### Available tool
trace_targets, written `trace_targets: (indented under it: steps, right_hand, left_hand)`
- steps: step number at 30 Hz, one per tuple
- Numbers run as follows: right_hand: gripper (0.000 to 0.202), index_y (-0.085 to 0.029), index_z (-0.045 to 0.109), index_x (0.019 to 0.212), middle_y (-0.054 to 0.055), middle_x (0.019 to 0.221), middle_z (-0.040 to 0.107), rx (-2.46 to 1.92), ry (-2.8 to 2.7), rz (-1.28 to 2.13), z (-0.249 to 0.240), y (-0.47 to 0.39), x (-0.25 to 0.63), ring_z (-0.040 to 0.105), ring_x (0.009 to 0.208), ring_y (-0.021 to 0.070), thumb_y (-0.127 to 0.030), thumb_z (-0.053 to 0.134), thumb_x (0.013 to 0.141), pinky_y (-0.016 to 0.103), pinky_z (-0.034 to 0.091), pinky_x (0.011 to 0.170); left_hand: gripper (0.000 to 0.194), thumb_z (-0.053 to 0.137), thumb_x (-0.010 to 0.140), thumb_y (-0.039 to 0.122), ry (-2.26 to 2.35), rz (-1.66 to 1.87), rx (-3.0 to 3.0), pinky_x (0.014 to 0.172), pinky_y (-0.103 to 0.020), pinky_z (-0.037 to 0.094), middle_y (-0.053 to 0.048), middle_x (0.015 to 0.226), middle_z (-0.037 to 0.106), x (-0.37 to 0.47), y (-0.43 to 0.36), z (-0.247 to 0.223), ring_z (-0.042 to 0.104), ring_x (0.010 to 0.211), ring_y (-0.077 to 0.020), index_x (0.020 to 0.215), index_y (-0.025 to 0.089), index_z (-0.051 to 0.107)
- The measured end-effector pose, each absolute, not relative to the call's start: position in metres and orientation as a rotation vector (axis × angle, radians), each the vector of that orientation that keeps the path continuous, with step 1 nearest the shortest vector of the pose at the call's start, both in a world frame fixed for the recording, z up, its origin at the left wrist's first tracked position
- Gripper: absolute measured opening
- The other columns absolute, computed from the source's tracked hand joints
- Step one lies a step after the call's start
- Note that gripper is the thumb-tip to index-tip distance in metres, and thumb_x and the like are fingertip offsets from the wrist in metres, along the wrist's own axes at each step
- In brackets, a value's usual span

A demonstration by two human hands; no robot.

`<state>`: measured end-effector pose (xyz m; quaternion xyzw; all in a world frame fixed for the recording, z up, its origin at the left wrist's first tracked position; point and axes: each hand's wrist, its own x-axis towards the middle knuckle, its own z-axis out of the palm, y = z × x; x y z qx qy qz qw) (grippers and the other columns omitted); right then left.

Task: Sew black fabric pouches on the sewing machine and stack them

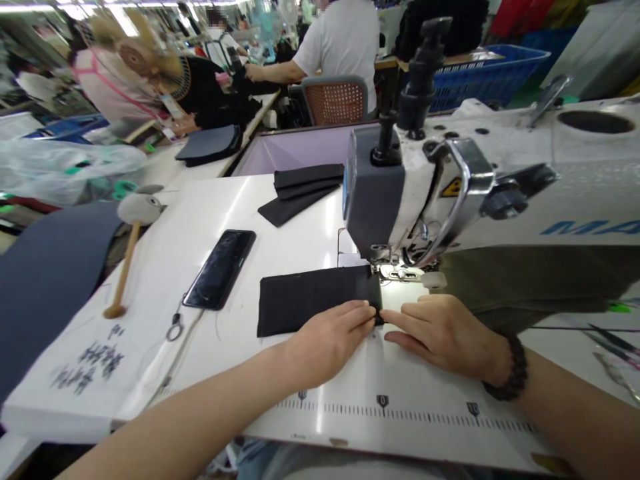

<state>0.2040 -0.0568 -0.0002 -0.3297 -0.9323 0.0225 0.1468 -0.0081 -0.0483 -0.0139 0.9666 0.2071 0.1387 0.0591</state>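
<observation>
A folded black fabric piece (305,297) lies on the white sewing table, its upper right corner at the presser foot of the sewing machine (375,193). My left hand (333,337) rests on the right part of the fabric, fingers stretched out and pressing it down. From the other side, my right hand (443,333) touches the fabric's right edge with its index fingertip. Its thumb is apart from that finger and the others are partly bent. Light shines on the needle plate (400,275) just above my hands.
Left of the fabric lie a black phone (220,270) and a wooden-handled mallet (127,267). More black fabric pieces (305,190) are stacked behind. Olive cloth (525,277) lies under the machine arm; scissors (615,343) are at the right. People sit working beyond a chair (336,100).
</observation>
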Motion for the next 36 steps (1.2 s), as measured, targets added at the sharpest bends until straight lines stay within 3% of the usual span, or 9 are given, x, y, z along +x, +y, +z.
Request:
trace_targets:
  steps: [9,16,22,36]
  right_hand:
    - [0.028,-0.014,0.060,0.096,0.000,0.061,0.056,-0.961,-2.726,0.079,-0.006,-0.056,0.203,0.049,0.053,0.0128,-0.031,0.040,0.089,0.028,0.029,0.051]
    - [0.018,-0.016,0.061,0.087,-0.002,0.062,0.056,-0.984,-2.824,0.120,-0.006,-0.058,0.200,0.048,0.052,0.0138,-0.031,0.051,0.083,0.029,0.025,0.050]
    - [0.017,-0.017,0.061,0.085,-0.002,0.060,0.055,-0.992,-2.794,0.085,-0.006,-0.059,0.201,0.047,0.051,0.0136,-0.029,0.049,0.084,0.030,0.023,0.050]
    - [0.028,-0.017,0.060,0.095,0.000,0.063,0.059,-1.214,-2.723,0.019,-0.010,-0.049,0.201,0.054,0.054,0.0124,-0.036,0.041,0.088,0.026,0.027,0.048]
  left_hand:
    - [0.027,0.035,0.090,0.014,0.632,0.408,3.013,0.092,-0.034,0.044,-0.014,0.112,0.057,-0.008,-0.042,-0.012,0.051,0.106,-0.0207,0.107,0.003,0.053]
    - [0.029,0.038,0.089,0.015,0.498,0.194,3.026,0.099,-0.032,0.038,-0.011,0.122,0.051,-0.013,-0.042,-0.010,0.046,0.114,-0.0196,0.113,0.005,0.050]
    - [0.033,0.032,0.090,0.013,0.489,0.136,3.028,0.105,-0.030,0.029,-0.012,0.127,0.047,-0.013,-0.043,-0.007,0.041,0.119,-0.0189,0.116,0.003,0.048]
    - [0.034,0.032,0.088,0.011,0.605,0.036,2.916,0.105,-0.036,0.029,-0.012,0.131,0.042,-0.008,-0.020,-0.011,0.037,0.122,-0.0204,0.120,0.006,0.044]
